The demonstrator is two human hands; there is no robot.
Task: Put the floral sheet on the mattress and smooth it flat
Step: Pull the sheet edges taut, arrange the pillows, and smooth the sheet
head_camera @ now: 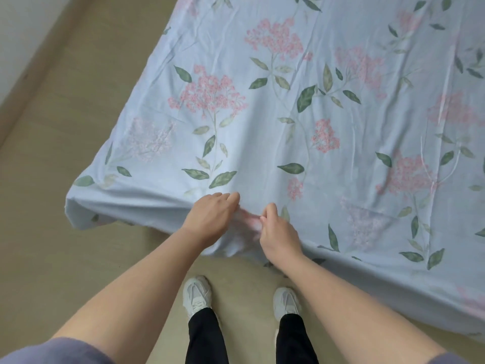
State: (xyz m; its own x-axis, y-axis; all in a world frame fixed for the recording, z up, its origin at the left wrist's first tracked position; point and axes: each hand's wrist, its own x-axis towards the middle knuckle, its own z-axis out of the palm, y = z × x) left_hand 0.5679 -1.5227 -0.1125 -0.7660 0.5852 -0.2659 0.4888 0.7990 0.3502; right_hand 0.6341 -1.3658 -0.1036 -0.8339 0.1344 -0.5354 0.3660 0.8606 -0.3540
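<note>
The floral sheet (275,106), pale blue with pink blossoms and green leaves, lies spread over the mattress, which it hides entirely. It shows light creases and drapes over the near edge toward the floor. My left hand (210,216) rests at that near edge, its fingers curled onto the cloth. Just to its right, my right hand (278,232) pinches a small fold of the sheet between thumb and fingers. A bunched ridge of fabric runs between the two hands. The sheet's near left corner (78,206) hangs loosely over the mattress corner.
Beige floor (65,158) runs along the left side of the bed and under my feet. My white shoes (196,295) stand close to the bed's near edge. A pale wall (23,32) rises at the upper left.
</note>
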